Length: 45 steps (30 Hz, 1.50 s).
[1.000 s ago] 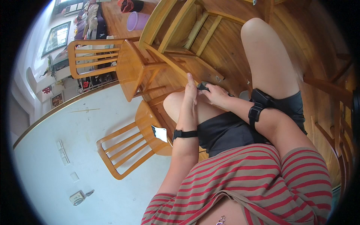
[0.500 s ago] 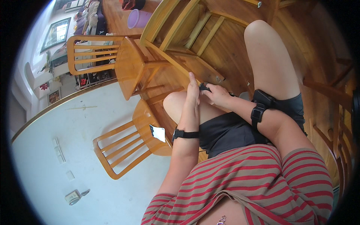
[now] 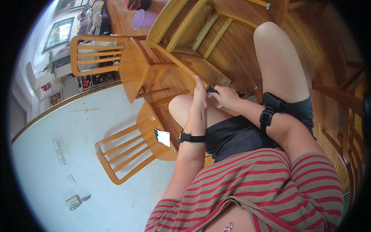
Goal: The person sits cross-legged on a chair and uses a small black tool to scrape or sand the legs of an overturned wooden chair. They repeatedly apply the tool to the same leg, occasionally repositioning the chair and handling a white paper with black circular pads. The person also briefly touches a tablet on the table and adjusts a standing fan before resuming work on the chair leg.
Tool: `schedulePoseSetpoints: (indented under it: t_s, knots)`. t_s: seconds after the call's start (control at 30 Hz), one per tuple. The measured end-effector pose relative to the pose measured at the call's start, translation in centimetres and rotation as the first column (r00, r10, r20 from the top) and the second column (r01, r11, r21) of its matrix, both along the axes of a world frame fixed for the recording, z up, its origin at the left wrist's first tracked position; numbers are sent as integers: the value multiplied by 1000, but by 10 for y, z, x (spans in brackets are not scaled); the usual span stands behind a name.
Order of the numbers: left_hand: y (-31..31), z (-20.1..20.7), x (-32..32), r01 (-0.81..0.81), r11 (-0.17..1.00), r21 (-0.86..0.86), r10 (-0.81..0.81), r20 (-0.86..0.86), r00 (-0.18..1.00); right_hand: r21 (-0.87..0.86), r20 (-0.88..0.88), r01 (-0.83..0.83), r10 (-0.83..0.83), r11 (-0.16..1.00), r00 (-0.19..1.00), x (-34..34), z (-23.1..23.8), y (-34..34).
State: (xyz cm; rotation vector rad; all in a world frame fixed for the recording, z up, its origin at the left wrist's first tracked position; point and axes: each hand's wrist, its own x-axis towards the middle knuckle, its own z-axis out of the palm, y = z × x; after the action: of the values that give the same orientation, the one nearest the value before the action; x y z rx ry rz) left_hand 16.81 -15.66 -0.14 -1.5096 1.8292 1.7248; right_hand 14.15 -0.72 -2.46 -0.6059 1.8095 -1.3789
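My right hand [image 3: 227,96] is closed around a small black object [image 3: 211,89], perhaps a tool handle; most of it is hidden by the fingers. Close beside it, on the left, my left hand [image 3: 199,92] has its thumb pointing away from me. It is at the near edge of a wooden furniture piece [image 3: 174,57], a curved frame with crossbars showing its underside. The left fingers are turned away, so what they hold does not show. Both hands are above my left thigh, between my bent knees.
Two wooden slat-back chairs stand at left: one farther [image 3: 133,69], one nearer [image 3: 148,137] with a white sheet or pouch [image 3: 162,137] on its seat. A purple bin [image 3: 143,19] is at the back. A white wall [image 3: 96,131] fills the lower left. Dark wooden furniture [image 3: 340,100] is at right.
Very little differs. My right hand and the black object have turned or shifted slightly, while my left hand stays in place. The whole view has drifted a touch.
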Motion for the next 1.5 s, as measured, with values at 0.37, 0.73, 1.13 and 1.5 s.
schedulePoseSetpoints:
  t_s: [0.37, 0.73, 1.13, 1.5]
  knots:
    - [7, -1, 1, -14, 999, -41, 12, -47, 999, 75, -342, 10, 16, 997, 939, 7, -7, -9]
    - [6, -11, 5, -85, 996, -21, 79, -189, 979, 1, -218, 74, -72, 997, 973, 13, -8, -12]
    - [7, -9, 7, -202, 959, 200, 245, -223, 944, -8, -77, 75, -75, 997, 994, 9, -8, -6]
    - [8, -5, 10, -72, 994, 81, 82, -132, 988, 101, -502, -21, 69, 995, 862, 2, -10, -8]
